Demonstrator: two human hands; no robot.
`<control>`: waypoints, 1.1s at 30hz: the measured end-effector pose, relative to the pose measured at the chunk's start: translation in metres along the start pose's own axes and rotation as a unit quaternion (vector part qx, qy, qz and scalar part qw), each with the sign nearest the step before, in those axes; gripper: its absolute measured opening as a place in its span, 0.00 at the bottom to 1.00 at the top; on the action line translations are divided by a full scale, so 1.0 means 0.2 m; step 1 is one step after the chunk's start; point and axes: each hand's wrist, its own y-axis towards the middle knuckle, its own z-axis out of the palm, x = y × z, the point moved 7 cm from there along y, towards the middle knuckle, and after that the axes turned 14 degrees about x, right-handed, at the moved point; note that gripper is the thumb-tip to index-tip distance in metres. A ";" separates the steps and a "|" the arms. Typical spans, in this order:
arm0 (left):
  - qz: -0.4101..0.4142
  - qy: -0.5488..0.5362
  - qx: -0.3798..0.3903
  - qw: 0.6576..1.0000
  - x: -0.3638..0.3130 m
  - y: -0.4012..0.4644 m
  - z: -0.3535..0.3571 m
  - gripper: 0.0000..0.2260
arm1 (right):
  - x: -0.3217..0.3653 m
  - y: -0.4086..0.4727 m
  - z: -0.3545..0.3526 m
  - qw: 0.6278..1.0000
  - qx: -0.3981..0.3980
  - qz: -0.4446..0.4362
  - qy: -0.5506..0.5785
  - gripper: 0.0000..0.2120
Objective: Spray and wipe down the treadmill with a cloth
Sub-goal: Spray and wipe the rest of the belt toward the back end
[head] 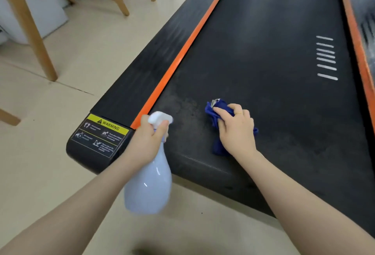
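Note:
A black treadmill (263, 56) with orange side strips runs from the near middle to the far right. My left hand (148, 139) grips the neck of a pale blue spray bottle (149, 185) with a white nozzle, held over the treadmill's near left corner. My right hand (236, 131) holds a crumpled blue cloth (216, 110) against the belt near its rear end. A dull, damp-looking patch lies on the belt between the two hands.
A yellow warning sticker (101, 135) marks the treadmill's rear left corner. Wooden chair and table legs (30, 29) stand on the beige tiled floor (60, 173) to the left. White stripes (326, 58) are printed on the belt farther ahead.

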 end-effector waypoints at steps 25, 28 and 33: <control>0.156 -0.065 -0.086 0.982 -0.22 0.07 -0.43 0.15 | 0.46 0.54 0.25 0.978 0.043 -0.153 -0.136 0.15; 0.138 -0.075 -0.075 0.985 -0.20 0.12 -0.36 0.19 | 0.40 0.65 0.26 0.994 0.037 -0.019 -0.096 0.15; 0.099 -0.095 -0.104 0.985 -0.14 0.17 -0.40 0.16 | 0.46 0.48 0.28 0.974 0.025 -0.205 -0.093 0.15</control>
